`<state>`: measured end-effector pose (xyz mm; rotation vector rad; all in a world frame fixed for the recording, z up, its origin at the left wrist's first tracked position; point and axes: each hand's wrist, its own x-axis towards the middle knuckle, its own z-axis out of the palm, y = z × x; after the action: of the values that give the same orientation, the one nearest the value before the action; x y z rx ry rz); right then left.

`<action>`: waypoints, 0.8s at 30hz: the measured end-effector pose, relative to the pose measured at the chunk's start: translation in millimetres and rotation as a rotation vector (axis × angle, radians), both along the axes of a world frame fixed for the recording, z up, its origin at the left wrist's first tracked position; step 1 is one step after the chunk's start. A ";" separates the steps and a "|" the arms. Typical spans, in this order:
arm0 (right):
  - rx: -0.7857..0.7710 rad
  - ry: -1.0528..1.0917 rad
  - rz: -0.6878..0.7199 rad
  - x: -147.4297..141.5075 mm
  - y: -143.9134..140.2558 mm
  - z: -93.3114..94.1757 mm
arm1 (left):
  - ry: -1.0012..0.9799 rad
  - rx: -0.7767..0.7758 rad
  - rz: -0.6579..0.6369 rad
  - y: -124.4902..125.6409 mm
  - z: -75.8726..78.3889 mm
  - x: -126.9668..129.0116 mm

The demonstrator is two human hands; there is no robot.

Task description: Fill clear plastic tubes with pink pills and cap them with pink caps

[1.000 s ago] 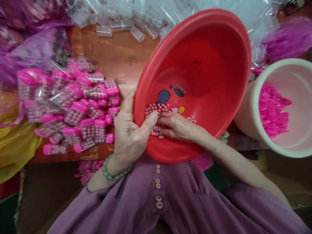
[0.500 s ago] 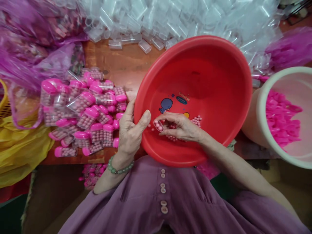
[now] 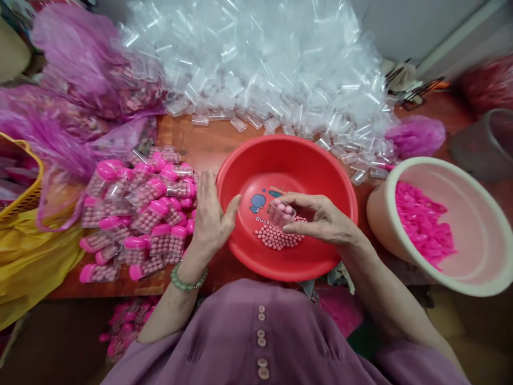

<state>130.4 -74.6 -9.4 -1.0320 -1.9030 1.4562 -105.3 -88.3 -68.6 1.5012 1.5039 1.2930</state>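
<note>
A red basin [image 3: 320,166] rests flat on the wooden table, with a small heap of pink beads [image 3: 276,238] on its bottom. My right hand [image 3: 320,219] is inside the basin, fingers shut on a small clear container [image 3: 281,212] partly filled with pink beads. My left hand [image 3: 210,216] is at the basin's left rim, palm against the outside, thumb over the edge, fingers spread. Just left of it lies a pile of filled containers with pink caps [image 3: 140,214].
A big heap of empty clear containers [image 3: 256,69] fills the back of the table. A pale pink bucket [image 3: 481,267] holding pink caps [image 3: 420,222] stands at right. Purple bags [image 3: 80,69] lie at back left, a yellow basket [image 3: 28,187] at far left. More filled containers [image 3: 120,331] lie below the table edge.
The basin has dropped from a steep tilt toward me to lying flat. My right hand has scooped beads into the clear container and lifted it. The view has pulled back.
</note>
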 end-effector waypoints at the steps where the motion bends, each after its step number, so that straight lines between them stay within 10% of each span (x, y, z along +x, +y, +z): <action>1: -0.016 0.025 -0.006 1.5 0.2 1.6 | 0.070 0.050 -0.097 -1.7 9.8 3.1; 7: -0.149 0.183 0.041 4.8 1.2 6.4 | -0.230 -0.070 -0.711 -5.2 49.4 32.2; 15: -0.159 0.218 -0.062 -2.6 -5.9 -0.9 | -0.543 -0.200 -0.571 -10.1 41.4 48.9; 24: 0.325 -0.248 -0.145 6.0 -11.0 11.7 | -0.853 -0.382 -0.569 -1.9 28.4 48.1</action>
<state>136.4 -85.6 2.2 -1.2038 -2.0985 0.9341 -57.3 -90.1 -40.2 0.8434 0.6436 1.0102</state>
